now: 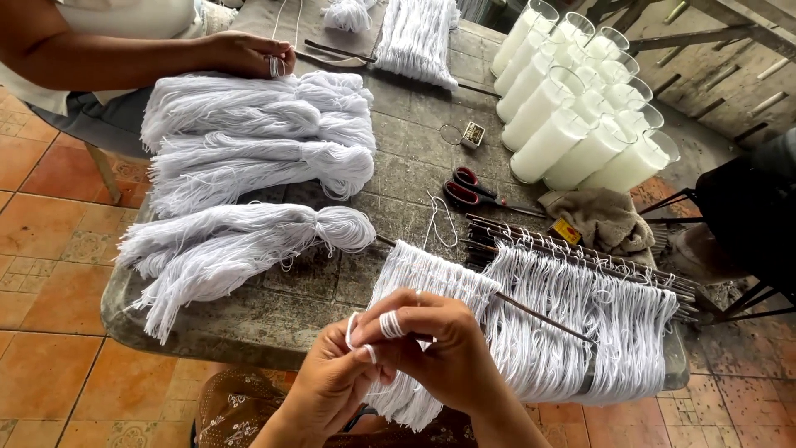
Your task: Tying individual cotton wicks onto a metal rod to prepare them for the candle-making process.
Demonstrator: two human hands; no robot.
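Observation:
My left hand (pixel 332 377) and my right hand (pixel 435 348) meet at the table's near edge, both pinching a white string (pixel 390 325) that is wrapped in loops around a right finger. Just behind them, white string loops (pixel 431 278) hang from a thin dark rod (pixel 539 315) lying across the grey table (pixel 274 311). More loops (pixel 605 319) hang from a pile of rods to the right.
Bundles of white string (pixel 249 124) lie at the left. Red-handled scissors (pixel 468 191), a brown rag (pixel 605 217) and tall glasses of white wax (pixel 580 99) sit at the back right. Across the table another person's hand (pixel 249 54) holds string. Tiled floor surrounds the table.

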